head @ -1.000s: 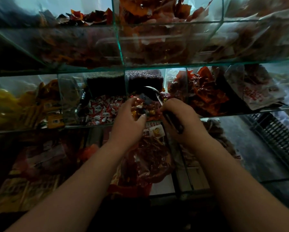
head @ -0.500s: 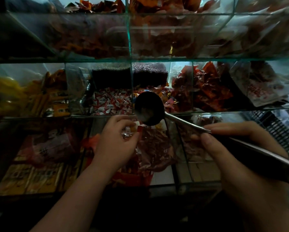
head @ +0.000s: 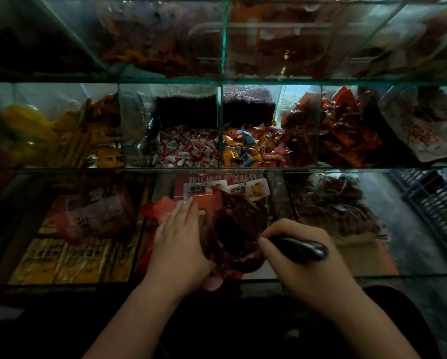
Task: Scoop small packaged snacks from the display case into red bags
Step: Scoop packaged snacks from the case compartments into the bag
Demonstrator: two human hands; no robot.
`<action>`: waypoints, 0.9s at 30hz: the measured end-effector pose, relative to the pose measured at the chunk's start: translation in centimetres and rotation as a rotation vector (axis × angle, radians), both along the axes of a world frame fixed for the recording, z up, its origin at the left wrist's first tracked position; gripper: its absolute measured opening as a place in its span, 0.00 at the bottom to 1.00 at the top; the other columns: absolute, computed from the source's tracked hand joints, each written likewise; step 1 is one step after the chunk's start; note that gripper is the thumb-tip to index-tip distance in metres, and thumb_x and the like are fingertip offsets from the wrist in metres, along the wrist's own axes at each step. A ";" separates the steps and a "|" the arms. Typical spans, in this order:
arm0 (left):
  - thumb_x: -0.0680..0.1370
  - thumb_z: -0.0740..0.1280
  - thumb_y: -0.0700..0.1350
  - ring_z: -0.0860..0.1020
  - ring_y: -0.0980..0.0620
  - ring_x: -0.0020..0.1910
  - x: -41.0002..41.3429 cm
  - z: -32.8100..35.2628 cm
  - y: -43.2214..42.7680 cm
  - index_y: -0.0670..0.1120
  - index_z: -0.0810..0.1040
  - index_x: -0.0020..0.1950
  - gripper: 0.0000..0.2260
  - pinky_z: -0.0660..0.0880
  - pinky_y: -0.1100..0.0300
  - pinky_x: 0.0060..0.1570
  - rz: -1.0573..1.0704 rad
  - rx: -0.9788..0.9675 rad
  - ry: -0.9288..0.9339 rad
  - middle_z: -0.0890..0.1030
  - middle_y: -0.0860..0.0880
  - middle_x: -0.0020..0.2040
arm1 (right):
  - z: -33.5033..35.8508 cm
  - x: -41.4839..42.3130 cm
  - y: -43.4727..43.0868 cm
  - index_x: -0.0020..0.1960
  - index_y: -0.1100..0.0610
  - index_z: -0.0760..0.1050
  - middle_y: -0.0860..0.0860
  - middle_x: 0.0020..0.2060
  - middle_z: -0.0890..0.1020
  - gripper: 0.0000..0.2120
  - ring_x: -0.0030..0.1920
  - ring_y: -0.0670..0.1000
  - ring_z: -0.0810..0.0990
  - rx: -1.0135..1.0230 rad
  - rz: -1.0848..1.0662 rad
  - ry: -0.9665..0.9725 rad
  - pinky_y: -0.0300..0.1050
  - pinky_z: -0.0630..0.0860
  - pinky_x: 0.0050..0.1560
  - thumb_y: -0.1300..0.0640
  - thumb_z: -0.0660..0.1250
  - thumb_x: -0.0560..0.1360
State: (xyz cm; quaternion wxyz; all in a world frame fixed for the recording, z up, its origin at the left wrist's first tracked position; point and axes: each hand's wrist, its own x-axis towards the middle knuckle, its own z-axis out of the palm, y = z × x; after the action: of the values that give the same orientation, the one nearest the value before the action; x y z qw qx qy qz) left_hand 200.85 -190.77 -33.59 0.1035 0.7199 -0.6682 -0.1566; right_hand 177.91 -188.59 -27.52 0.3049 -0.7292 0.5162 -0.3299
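At the front edge of the display case's (head: 346,168) lowest shelf, the red bag (head: 240,213) is held open with the scoop (head: 304,248) dipped inside. The left hand (head: 178,242) grips the bag's left side, and the right hand (head: 302,273) curls its fingers round the scoop's handle. Wrapped snacks (head: 251,149) lie in the middle shelf.

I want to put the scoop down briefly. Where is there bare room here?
The bare grey surface between the brown packets and the black crate, right of the right hand. The candy bins are heaped; the left hand and red bag crowd the centre.
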 end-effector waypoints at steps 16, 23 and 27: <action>0.55 0.76 0.72 0.24 0.64 0.70 -0.1 -0.6 0.9 0.58 0.29 0.77 0.69 0.33 0.51 0.77 -0.095 0.059 0.047 0.31 0.66 0.77 | -6.5 3.1 -5.0 0.41 0.45 0.83 0.40 0.39 0.83 0.02 0.42 0.37 0.81 0.455 0.016 0.100 0.33 0.75 0.43 0.51 0.75 0.72; 0.58 0.76 0.69 0.26 0.67 0.69 0.1 -0.5 1.1 0.62 0.28 0.76 0.66 0.33 0.53 0.76 -0.079 0.053 0.076 0.32 0.71 0.74 | -5.2 3.8 -4.9 0.37 0.48 0.83 0.46 0.29 0.85 0.06 0.30 0.42 0.83 0.456 -0.191 -0.100 0.35 0.77 0.29 0.49 0.73 0.71; 0.59 0.75 0.70 0.19 0.72 0.64 -0.1 -0.5 1.3 0.60 0.29 0.77 0.64 0.31 0.55 0.74 -0.102 0.035 0.095 0.31 0.71 0.74 | -5.6 4.4 -4.1 0.38 0.46 0.83 0.49 0.29 0.85 0.07 0.30 0.48 0.86 0.505 -0.388 -0.259 0.46 0.84 0.32 0.46 0.72 0.73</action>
State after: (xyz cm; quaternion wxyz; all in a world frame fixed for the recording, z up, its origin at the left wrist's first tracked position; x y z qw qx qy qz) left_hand 200.70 -189.52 -34.07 0.1146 0.6784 -0.6955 -0.2072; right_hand 182.29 -192.71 -33.16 0.4704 -0.4711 0.6676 -0.3333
